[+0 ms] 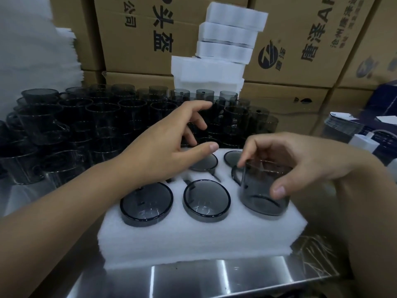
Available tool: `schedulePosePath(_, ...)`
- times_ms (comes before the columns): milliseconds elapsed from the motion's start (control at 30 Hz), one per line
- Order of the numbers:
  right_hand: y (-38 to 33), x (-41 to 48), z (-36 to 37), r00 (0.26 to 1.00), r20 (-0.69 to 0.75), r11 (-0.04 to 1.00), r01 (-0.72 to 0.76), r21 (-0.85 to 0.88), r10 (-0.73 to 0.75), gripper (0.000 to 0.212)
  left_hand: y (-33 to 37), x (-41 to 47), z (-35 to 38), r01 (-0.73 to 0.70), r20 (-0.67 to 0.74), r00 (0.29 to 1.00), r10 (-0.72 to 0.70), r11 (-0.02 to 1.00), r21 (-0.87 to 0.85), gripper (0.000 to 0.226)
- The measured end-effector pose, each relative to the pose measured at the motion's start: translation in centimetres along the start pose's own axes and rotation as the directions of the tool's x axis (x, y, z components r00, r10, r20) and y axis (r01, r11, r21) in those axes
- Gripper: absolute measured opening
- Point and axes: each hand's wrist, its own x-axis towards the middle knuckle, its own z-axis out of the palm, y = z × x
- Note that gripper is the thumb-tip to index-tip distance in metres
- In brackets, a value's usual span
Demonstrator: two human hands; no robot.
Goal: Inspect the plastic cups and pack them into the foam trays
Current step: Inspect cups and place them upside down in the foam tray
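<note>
A single wide-angle view looks forward and down from the person's head, close above the foam tray (193,239) at centre. The steel table (214,276) edge lies at 6 o'clock, and stacked cardboard boxes (133,39) rise at 12 o'clock.

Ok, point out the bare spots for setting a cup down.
Bare steel table runs along the near edge of the foam tray, with a scratched patch off its right corner. Behind the tray the loose cups stand packed tight. The right hand grips a cup at the tray's near right slot.
</note>
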Motion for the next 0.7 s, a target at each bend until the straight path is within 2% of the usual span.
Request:
schedulePosePath(133, -0.3, 0.0, 0.4, 0.998, 0.051, 0.999, -0.043, -0.03, 0.045, 0.049, 0.0, 0.0, 0.0, -0.008, 0.009, 1.0, 0.008, 1.0, -0.002, 0.064)
schedulePosePath(300, -0.6, -0.2, 0.5, 0.993, 0.063, 0.988, -0.088, -0.125, 0.096, 0.065, 0.0, 0.0, 0.0, -0.006, 0.018, 1.0, 0.006, 1.0, 0.006, 0.059)
schedulePosePath(433, -0.7, -0.4, 1.1, 0.992, 0.084, 0.958, -0.064, -0.279, 0.091, 0.064, -0.1, 0.0, 0.0, -0.008, 0.017, 1.0, 0.008, 1.0, 0.016, 0.059)
schedulePosePath(533, -0.4, -0.5, 1.3, 0.991, 0.076, 0.949, -0.079, -0.306, 0.107, 0.065, -0.2, 0.0, 0.0, -0.019, 0.015, 1.0, 0.019, 1.0, 0.015, 0.059)
schedulePosePath(600, -0.5, -0.3, 1.5, 0.998, 0.006, 0.965, -0.054, -0.256, 0.058, 0.066, -0.2, 0.1, 0.0, -0.021, 0.019, 1.0, 0.021, 1.0, 0.013, 0.062)
schedulePosePath(633, -0.5, 0.0, 1.7, 0.996, -0.087, 0.979, -0.021, -0.202, 0.003, 0.066, -0.3, 0.1, 0.0, -0.022, 0.024, 0.999, 0.021, 1.0, 0.009, 0.062)
schedulePosePath(700, -0.4, 0.9, 2.3, 0.942, -0.315, 0.987, 0.07, -0.146, -0.114, 0.062, -0.4, 0.1, 0.1, -0.032, 0.03, 0.999, 0.032, 0.999, 0.01, 0.059)
